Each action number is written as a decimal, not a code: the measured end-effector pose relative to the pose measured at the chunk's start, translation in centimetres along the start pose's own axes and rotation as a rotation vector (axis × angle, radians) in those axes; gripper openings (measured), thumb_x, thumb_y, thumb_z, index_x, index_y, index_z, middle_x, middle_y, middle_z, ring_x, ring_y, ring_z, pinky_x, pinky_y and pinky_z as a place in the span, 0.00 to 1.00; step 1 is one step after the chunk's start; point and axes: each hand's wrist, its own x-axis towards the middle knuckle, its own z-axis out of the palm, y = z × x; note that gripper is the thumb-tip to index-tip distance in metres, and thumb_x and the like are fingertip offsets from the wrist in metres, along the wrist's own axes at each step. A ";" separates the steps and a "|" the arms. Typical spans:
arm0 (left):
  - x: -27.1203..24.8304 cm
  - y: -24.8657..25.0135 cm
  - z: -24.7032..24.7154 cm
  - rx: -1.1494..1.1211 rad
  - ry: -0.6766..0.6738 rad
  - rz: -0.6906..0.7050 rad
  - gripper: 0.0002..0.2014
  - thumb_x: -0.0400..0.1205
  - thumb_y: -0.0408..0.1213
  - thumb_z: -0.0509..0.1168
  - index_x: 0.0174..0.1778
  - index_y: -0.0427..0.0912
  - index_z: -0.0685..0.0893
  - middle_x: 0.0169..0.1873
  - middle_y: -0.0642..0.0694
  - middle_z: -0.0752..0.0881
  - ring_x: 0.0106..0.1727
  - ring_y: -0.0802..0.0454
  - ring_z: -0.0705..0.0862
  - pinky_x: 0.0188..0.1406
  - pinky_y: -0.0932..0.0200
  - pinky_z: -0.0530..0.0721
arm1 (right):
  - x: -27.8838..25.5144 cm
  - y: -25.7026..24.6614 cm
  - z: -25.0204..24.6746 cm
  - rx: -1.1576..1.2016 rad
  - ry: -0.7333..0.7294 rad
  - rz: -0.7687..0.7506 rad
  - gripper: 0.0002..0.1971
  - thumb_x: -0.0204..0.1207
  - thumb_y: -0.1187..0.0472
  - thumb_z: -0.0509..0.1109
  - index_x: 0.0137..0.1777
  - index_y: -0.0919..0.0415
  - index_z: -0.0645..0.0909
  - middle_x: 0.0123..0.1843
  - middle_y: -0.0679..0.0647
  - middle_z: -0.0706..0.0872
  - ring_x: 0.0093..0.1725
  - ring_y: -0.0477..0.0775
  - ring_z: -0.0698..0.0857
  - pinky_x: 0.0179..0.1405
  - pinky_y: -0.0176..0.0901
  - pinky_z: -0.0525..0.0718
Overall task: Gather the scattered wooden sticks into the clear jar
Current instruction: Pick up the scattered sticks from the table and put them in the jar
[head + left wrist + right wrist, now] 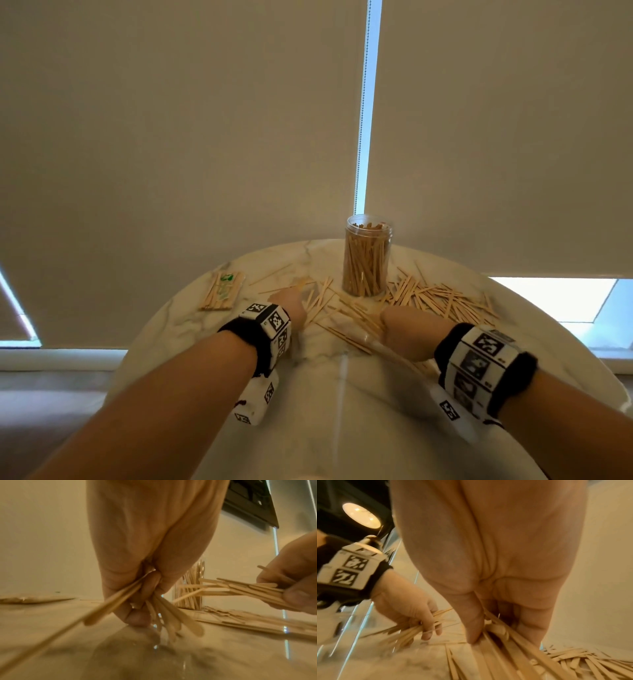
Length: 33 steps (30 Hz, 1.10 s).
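With both hands already full of sticks, the thing now is to tidy each bundle before lifting. The left hand, filling the centre of its wrist view, has its fingers curled round a loose clutch of wooden sticks that splay out below it in two directions, one long thin one running off to the lower left of the frame. I'd say that fan needs squaring: tap the ends on the table so they line up, or they will likely catch on the rim. The right hand grasps a flatter sheaf, thumb pressing along the sticks and fingers underneath, at the lower middle of its own view. Outward from there, more loose sticks lie thick on the marble, mostly right of centre in the head view. The clear jar stands upright just beyond both hands, at the middle of the frame, already well filled, so each bundle probably wants feeding in end-first and near vertical. A flat packet of sticks lies apart at the left edge of the table
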 end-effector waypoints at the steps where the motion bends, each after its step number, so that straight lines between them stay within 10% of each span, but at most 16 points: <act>1: -0.6 -0.1 -0.2 -0.027 -0.010 -0.014 0.15 0.88 0.33 0.58 0.67 0.31 0.81 0.65 0.36 0.84 0.65 0.40 0.83 0.61 0.55 0.81 | -0.5 0.1 -0.5 0.045 0.010 0.004 0.11 0.86 0.62 0.58 0.51 0.62 0.83 0.44 0.54 0.81 0.39 0.51 0.78 0.34 0.37 0.74; 6: -1.6 -0.7 0.1 -0.477 -0.108 -0.015 0.14 0.86 0.34 0.61 0.62 0.29 0.83 0.56 0.36 0.89 0.57 0.37 0.88 0.50 0.50 0.85 | -2.3 0.2 -2.2 0.287 0.094 -0.005 0.13 0.86 0.59 0.60 0.40 0.54 0.80 0.37 0.49 0.82 0.37 0.47 0.79 0.32 0.36 0.73; 10: -3.0 0.6 0.5 -1.026 -0.088 -0.076 0.14 0.91 0.45 0.54 0.60 0.37 0.77 0.34 0.45 0.82 0.30 0.51 0.80 0.29 0.59 0.78 | -2.6 -0.4 -2.1 0.441 0.130 -0.006 0.12 0.86 0.56 0.62 0.47 0.59 0.84 0.42 0.52 0.86 0.41 0.50 0.83 0.36 0.39 0.76; 18: -5.1 2.9 -0.3 -1.075 -0.059 0.049 0.42 0.69 0.80 0.57 0.57 0.43 0.83 0.38 0.45 0.80 0.31 0.52 0.75 0.33 0.54 0.78 | -2.5 -3.0 -1.3 0.543 0.183 -0.086 0.12 0.87 0.58 0.60 0.45 0.58 0.82 0.43 0.54 0.86 0.41 0.52 0.83 0.46 0.49 0.86; 21: -5.5 3.6 0.3 -1.147 -0.070 0.135 0.31 0.73 0.68 0.70 0.56 0.43 0.83 0.39 0.45 0.84 0.31 0.52 0.79 0.34 0.54 0.81 | -2.3 -4.1 -1.1 0.470 0.221 -0.148 0.11 0.87 0.62 0.60 0.55 0.63 0.84 0.50 0.60 0.88 0.49 0.58 0.87 0.51 0.51 0.88; 25: -6.2 4.5 0.6 -1.289 -0.031 0.122 0.14 0.86 0.52 0.62 0.55 0.45 0.83 0.45 0.43 0.90 0.43 0.45 0.88 0.52 0.43 0.89 | -2.4 -4.8 -1.1 0.469 0.307 -0.165 0.13 0.87 0.64 0.60 0.66 0.63 0.82 0.55 0.58 0.89 0.50 0.53 0.86 0.43 0.34 0.82; 33: -5.7 3.9 -0.5 -1.325 0.223 0.066 0.16 0.91 0.50 0.51 0.48 0.46 0.78 0.41 0.46 0.90 0.42 0.48 0.86 0.52 0.44 0.86 | -2.2 -3.5 0.3 0.521 0.379 -0.129 0.10 0.83 0.63 0.68 0.61 0.55 0.87 0.50 0.48 0.90 0.48 0.45 0.88 0.55 0.42 0.89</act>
